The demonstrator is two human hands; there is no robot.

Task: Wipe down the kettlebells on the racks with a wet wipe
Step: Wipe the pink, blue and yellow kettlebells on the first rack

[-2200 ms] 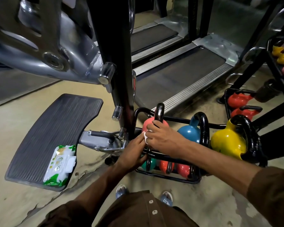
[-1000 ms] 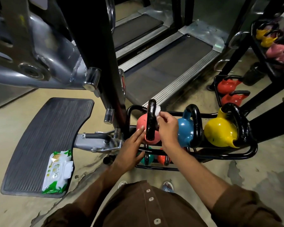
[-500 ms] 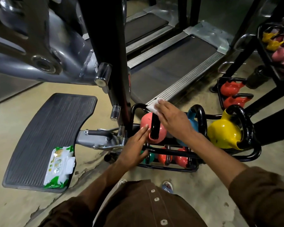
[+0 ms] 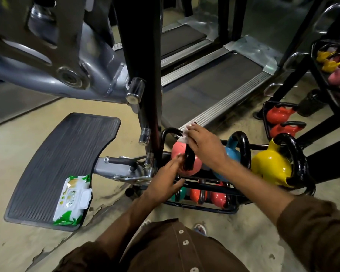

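Far to the left of both hands, a pack of wet wipes (image 4: 73, 197) lies flat on the near corner of a ribbed black footplate (image 4: 57, 154), well apart from any fingers. The footplate joins a grey exercise machine (image 4: 47, 65) whose black post (image 4: 143, 75) rises just left of the hands.

Right of the post, the left hand (image 4: 165, 179) reaches forward, its fingers (image 4: 174, 163) straight and slightly apart, their tips resting against the side of a pink kettlebell (image 4: 180, 152) that sits at the left end of the top tier of a low black rack (image 4: 204, 208). They grip nothing. Below these fingers, on the bottom tier, stand a teal kettlebell (image 4: 180, 194) and two red kettlebells (image 4: 194, 193).

Above and just right of the left hand, the right hand (image 4: 206, 146) is over the top of the pink kettlebell's black handle (image 4: 189, 160). Its fingers (image 4: 192, 132) are curled down and clamped on a white wet wipe (image 4: 184, 137), pressing it against the handle's top; the wipe bunches out at the fingertips.

Under the right wrist a blue kettlebell (image 4: 233, 154) sits next on the tier, and a yellow kettlebell (image 4: 269, 167) follows at the right end.

Beyond the fingers lies a treadmill (image 4: 214, 83). Further right, a second floor rack (image 4: 265, 118) holds two more red kettlebells (image 4: 277, 114).
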